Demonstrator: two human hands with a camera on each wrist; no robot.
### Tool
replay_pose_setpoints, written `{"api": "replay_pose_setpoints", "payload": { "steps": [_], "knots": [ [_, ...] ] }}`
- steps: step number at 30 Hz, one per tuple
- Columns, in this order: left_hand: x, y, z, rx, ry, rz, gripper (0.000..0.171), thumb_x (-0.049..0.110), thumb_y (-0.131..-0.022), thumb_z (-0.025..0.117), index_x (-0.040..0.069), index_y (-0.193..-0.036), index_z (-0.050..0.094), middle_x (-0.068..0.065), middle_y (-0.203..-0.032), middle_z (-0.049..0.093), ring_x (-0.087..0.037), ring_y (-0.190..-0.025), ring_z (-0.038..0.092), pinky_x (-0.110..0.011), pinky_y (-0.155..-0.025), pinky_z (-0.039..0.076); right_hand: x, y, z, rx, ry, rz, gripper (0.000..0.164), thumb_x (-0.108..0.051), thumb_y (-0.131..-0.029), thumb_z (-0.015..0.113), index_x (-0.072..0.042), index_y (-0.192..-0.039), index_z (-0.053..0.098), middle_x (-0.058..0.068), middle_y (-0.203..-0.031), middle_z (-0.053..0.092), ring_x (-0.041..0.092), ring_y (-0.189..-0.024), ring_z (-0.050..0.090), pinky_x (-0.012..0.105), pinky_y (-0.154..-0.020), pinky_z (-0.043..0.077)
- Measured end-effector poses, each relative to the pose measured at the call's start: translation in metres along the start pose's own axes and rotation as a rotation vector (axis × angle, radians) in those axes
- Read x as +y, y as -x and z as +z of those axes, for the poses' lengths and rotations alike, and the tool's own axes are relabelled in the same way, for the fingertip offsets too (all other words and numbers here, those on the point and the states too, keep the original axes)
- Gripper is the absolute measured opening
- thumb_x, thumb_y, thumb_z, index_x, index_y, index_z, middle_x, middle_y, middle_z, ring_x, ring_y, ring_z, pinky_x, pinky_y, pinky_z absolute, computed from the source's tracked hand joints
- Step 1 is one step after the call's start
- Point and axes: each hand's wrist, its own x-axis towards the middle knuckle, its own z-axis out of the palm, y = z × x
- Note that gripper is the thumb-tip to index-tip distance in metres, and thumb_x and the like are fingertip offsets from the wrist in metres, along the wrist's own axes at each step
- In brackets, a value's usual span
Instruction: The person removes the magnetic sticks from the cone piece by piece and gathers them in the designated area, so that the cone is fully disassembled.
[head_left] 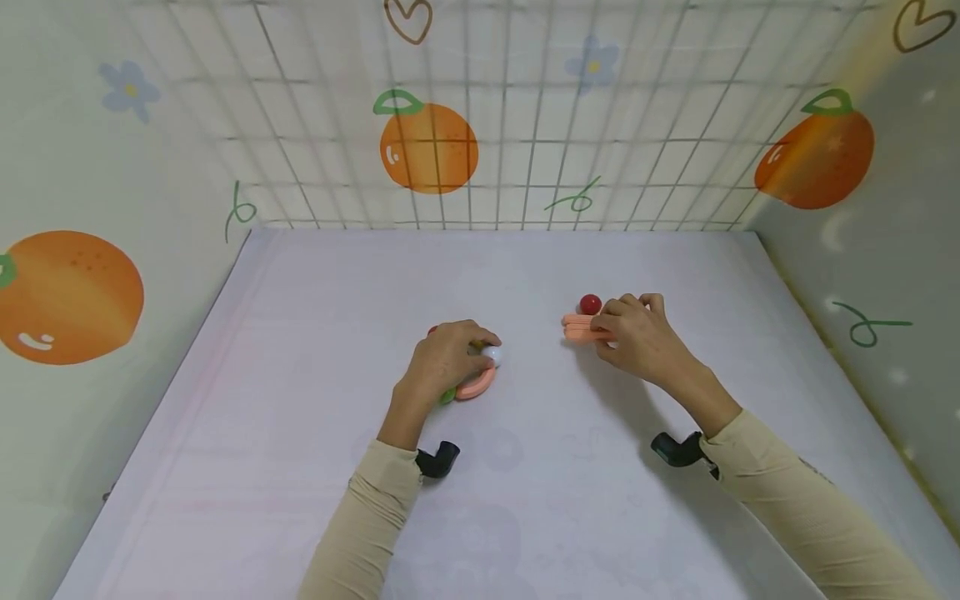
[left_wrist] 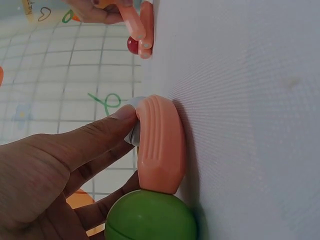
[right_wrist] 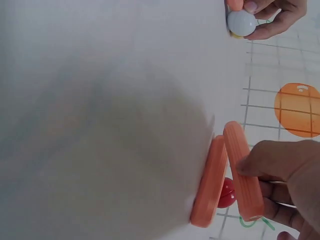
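My left hand (head_left: 446, 354) pinches a white ball (head_left: 492, 356) between thumb and fingers. Against that ball sits a curved salmon-pink magnetic-style stick (left_wrist: 162, 145), whose other end meets a green ball (left_wrist: 150, 217) on the table. A bit of red (head_left: 432, 330) and some yellow peek out around this hand; most of that side is hidden. Over to the right, my right hand (head_left: 637, 337) holds a straight ridged pink stick (right_wrist: 243, 175) between thumb and fingers, tilted. Beneath it another straight pink stick (right_wrist: 209, 185) lies on the table, beside a red ball (right_wrist: 226, 193).
The white table (head_left: 337, 275) ends at a white wire grid (head_left: 525, 158) behind a sheet printed with oranges. Patterned side walls (head_left: 67, 300) stand left and right. A black curved piece (head_left: 438, 460) juts from each sleeve cuff.
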Motion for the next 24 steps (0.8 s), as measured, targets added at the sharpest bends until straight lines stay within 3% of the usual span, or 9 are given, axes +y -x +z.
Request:
{"api": "replay_pose_setpoints", "payload": {
  "steps": [13, 18, 20, 24],
  "knots": [
    [0.000, 0.000, 0.000, -0.009, 0.001, -0.007, 0.027, 0.023, -0.089, 0.079, 0.021, -0.116, 0.076, 0.006, -0.117, 0.069, -0.020, -0.109, 0.064, -0.041, -0.078, 0.053, 0.008, 0.001, 0.009, -0.021, 0.029, 0.004, 0.023, -0.009, -0.077, 0.084, -0.007, -0.098, 0.076, 0.008, -0.099, 0.071, 0.030, -0.098, 0.059, 0.059, -0.091, 0.030],
    [0.000, 0.000, -0.001, -0.007, -0.003, -0.004, 0.027, 0.023, -0.089, 0.078, 0.021, -0.116, 0.076, 0.005, -0.118, 0.069, -0.021, -0.110, 0.063, -0.041, -0.078, 0.054, 0.013, 0.004, 0.015, 0.029, 0.021, -0.029, 0.014, -0.007, -0.076, 0.084, -0.010, -0.082, 0.071, 0.003, -0.084, 0.067, 0.028, -0.090, 0.058, 0.058, -0.088, 0.030],
    [0.000, 0.000, -0.001, -0.008, -0.004, -0.004, 0.027, 0.023, -0.089, 0.078, 0.021, -0.116, 0.076, 0.005, -0.118, 0.069, -0.021, -0.110, 0.063, -0.041, -0.078, 0.054, 0.014, 0.005, 0.017, 0.046, 0.014, -0.041, 0.018, -0.006, -0.076, 0.083, -0.012, -0.076, 0.067, 0.000, -0.075, 0.061, 0.027, -0.087, 0.057, 0.058, -0.087, 0.031],
    [0.000, 0.000, -0.001, -0.012, -0.007, -0.006, 0.027, 0.023, -0.089, 0.078, 0.021, -0.116, 0.076, 0.005, -0.118, 0.069, -0.022, -0.110, 0.063, -0.042, -0.079, 0.053, 0.015, 0.007, 0.019, 0.059, 0.010, -0.051, 0.020, -0.005, -0.076, 0.085, -0.012, -0.076, 0.066, -0.002, -0.070, 0.056, 0.027, -0.085, 0.057, 0.057, -0.086, 0.031]
  ]
}}
